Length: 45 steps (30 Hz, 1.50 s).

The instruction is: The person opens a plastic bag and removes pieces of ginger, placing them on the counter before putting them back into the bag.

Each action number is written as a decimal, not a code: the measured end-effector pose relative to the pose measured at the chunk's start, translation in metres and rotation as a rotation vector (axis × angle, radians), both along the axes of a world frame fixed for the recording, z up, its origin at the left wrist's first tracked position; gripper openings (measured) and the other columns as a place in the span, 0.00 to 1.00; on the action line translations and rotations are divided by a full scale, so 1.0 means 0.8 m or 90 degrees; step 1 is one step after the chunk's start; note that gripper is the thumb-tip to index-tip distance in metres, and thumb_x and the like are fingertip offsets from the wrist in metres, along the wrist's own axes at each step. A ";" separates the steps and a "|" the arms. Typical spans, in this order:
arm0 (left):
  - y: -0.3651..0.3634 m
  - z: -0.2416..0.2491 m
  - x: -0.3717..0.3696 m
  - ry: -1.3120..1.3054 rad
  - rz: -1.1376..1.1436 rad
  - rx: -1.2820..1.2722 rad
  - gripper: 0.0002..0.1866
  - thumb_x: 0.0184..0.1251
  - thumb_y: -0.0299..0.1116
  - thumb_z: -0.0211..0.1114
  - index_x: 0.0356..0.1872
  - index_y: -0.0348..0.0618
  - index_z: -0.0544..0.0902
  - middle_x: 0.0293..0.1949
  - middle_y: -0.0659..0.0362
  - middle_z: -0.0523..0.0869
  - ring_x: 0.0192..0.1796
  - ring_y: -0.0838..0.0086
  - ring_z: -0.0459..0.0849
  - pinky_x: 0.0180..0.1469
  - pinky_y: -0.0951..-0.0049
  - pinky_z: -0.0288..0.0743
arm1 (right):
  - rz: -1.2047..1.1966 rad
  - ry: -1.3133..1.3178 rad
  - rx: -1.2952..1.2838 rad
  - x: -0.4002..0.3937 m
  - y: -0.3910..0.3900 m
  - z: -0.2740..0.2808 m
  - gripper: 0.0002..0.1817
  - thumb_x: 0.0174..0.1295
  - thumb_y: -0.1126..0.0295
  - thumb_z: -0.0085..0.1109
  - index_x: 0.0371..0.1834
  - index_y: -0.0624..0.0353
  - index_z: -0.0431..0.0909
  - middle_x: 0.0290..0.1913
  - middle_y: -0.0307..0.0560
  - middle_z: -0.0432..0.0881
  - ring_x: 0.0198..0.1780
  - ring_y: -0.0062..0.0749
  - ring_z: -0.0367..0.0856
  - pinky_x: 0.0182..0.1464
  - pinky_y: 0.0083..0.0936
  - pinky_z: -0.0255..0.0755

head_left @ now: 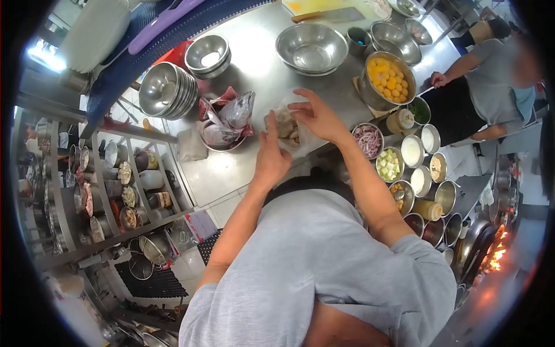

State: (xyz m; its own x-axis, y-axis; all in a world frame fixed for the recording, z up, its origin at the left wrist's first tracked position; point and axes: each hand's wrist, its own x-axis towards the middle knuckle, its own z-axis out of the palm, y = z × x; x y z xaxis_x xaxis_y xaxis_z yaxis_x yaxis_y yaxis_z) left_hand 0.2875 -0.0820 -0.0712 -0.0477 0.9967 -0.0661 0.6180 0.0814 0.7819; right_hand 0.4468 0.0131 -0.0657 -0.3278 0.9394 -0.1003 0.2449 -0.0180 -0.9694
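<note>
A clear plastic bag with pale, lumpy pieces [287, 128] lies on the steel worktop in front of me. At its left side is my left hand [272, 159], index finger stretched out along the bag's edge. My right hand [319, 120] reaches over from the right with its fingers apart, the tips at the bag's upper right. Whether either hand pinches the thin plastic is hard to make out. Left of the bag, fish heads [236, 113] fill a metal bowl. A large steel bowl [311, 48] stands beyond my hands.
Stacked steel bowls [159, 89] stand at the left. On the right are a pot of egg yolks [388, 80], sliced onions [367, 140] and several ingredient containers. A knife [327, 15] lies at the back. Another person [497, 81] stands right; flames [498, 248] burn at lower right.
</note>
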 end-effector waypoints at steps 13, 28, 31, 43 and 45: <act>0.014 -0.021 0.012 0.215 -0.040 0.138 0.33 0.58 0.29 0.65 0.67 0.41 0.68 0.66 0.34 0.61 0.59 0.40 0.74 0.53 0.52 0.77 | 0.153 -0.399 0.410 0.017 -0.024 0.010 0.09 0.52 0.78 0.56 0.36 0.63 0.82 0.39 0.59 0.84 0.45 0.51 0.83 0.46 0.42 0.76; 0.076 -0.084 -0.012 0.217 -0.007 0.025 0.27 0.54 0.34 0.68 0.55 0.33 0.73 0.60 0.35 0.72 0.57 0.41 0.76 0.57 0.52 0.74 | 0.101 -0.451 0.151 0.028 -0.004 -0.071 0.14 0.63 0.69 0.49 0.47 0.60 0.80 0.46 0.61 0.82 0.50 0.59 0.79 0.53 0.48 0.72; 0.085 -0.057 -0.008 0.132 -0.014 -0.053 0.29 0.53 0.34 0.68 0.56 0.33 0.72 0.51 0.37 0.80 0.55 0.44 0.78 0.56 0.54 0.74 | 0.061 -0.421 0.089 0.028 0.010 -0.089 0.15 0.66 0.67 0.47 0.50 0.59 0.79 0.51 0.60 0.81 0.52 0.60 0.78 0.55 0.49 0.71; 0.059 -0.037 -0.035 0.309 -0.090 0.179 0.24 0.56 0.24 0.59 0.57 0.31 0.72 0.69 0.38 0.63 0.63 0.42 0.71 0.58 0.52 0.71 | 0.221 -0.569 0.021 0.019 0.002 -0.022 0.16 0.58 0.73 0.53 0.49 0.63 0.81 0.50 0.61 0.82 0.53 0.56 0.78 0.57 0.43 0.71; 0.056 -0.030 -0.034 0.282 -0.100 0.095 0.20 0.58 0.27 0.60 0.53 0.31 0.77 0.64 0.36 0.70 0.58 0.44 0.75 0.57 0.53 0.71 | 0.165 -0.491 0.104 0.012 -0.003 -0.028 0.15 0.57 0.73 0.53 0.47 0.63 0.81 0.47 0.61 0.83 0.52 0.56 0.79 0.57 0.43 0.71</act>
